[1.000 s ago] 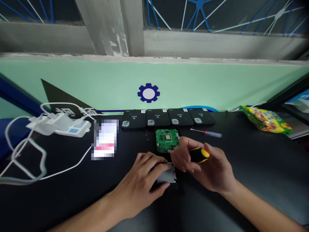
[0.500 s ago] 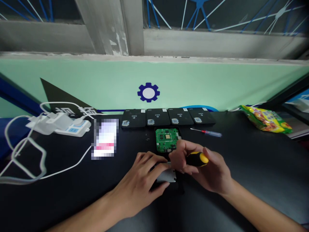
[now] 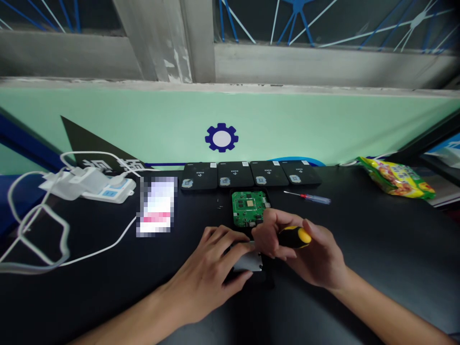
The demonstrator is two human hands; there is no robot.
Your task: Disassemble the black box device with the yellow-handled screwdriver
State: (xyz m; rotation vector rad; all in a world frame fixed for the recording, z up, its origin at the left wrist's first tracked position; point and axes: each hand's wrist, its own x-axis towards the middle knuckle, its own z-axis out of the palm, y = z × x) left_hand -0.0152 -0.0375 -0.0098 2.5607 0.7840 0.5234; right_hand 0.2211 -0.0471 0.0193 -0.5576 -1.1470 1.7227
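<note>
My right hand (image 3: pixel 302 249) is closed around a screwdriver (image 3: pixel 294 236) with a black and yellow handle; its shaft and tip are hidden behind my fingers. A grey metal plate (image 3: pixel 251 262) lies in a black casing (image 3: pixel 264 279) on the table. My left hand (image 3: pixel 219 266) grips the plate from the left, fingers bent over its far side and thumb at the near edge. Just beyond both hands, a green circuit board (image 3: pixel 244 203) sits in another black case, its lower right corner partly covered by my right hand.
Several black boxes (image 3: pixel 235 175) stand in a row by the wall. A second screwdriver (image 3: pixel 311 197) with a clear handle lies right of the board, small screws (image 3: pixel 220 207) left of it. Farther left are a blurred phone (image 3: pixel 158 203) and a power strip (image 3: pixel 111 190); a yellow-green packet (image 3: pixel 397 178) lies right.
</note>
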